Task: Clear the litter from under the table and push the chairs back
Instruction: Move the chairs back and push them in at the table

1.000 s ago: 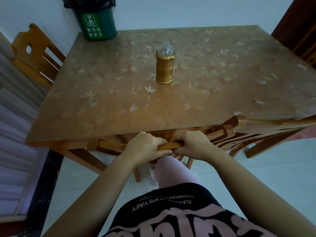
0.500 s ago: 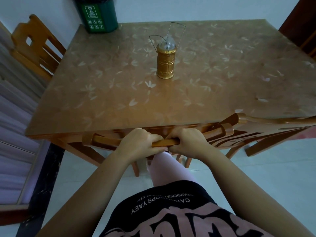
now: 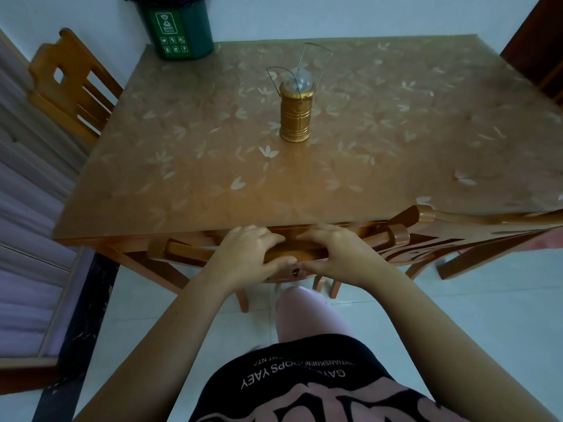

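While left hand [image 3: 246,257] and right hand [image 3: 335,254] both clasp one chair rail [image 3: 189,252], one lantern [image 3: 296,117] tops the table [image 3: 182,184].

**Home dining room**

A square wooden tabletop [image 3: 365,184] under a clear, flower-printed cover — a dining table. A matching wooden near chair [image 3: 182,251] stands at its front edge, a side chair [image 3: 70,86] on the left. A small gold lantern [image 3: 296,117] stands on top — a green waste bin [image 3: 179,28] sits by the white wall [image 3: 365,13], with pale floor tiles [image 3: 457,315] below.
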Available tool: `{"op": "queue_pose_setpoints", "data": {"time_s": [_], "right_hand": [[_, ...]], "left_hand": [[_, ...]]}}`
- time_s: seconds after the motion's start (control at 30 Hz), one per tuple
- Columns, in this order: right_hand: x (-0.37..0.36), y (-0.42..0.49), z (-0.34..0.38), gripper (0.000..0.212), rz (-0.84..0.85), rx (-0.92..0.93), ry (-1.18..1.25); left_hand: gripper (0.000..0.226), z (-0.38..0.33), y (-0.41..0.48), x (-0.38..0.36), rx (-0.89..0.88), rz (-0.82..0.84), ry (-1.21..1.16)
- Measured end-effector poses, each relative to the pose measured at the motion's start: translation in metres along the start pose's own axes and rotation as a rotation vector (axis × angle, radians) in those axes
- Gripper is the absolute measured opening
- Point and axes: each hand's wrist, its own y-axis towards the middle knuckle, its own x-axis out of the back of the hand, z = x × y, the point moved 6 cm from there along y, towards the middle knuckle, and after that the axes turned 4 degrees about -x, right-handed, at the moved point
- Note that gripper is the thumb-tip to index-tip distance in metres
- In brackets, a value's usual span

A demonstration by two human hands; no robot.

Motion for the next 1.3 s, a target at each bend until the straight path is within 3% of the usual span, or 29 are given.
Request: {"op": "queue_pose_setpoints", "data": {"time_s": [0.23,0.47,0.83,1.1,1.3], "right_hand": [[0.037,-0.027,-0.002,0.038,-0.333,0.013,-0.216],[0.063,-0.08,-0.024,0.036,-0.566,-0.018,-0.23],[0.104,-0.236,-0.103,0.039,-0.723,-0.196,-0.216],[0.118,-0.368,-0.182,0.036,-0.867,-0.391,-0.228],[0.133,-0.416,-0.243,0.039,-0.925,-0.574,-0.227]], "left_hand": [[0.041,-0.027,-0.003,0.035,0.107,-0.342,0.174],[0.035,-0.087,-0.001,0.038,0.12,-0.451,0.209],[0.034,-0.273,0.017,0.02,-0.002,-0.474,0.132],[0.035,-0.412,0.04,-0.026,-0.238,-0.431,0.042],[0.036,-0.483,0.082,-0.055,-0.394,-0.325,0.006]]}}
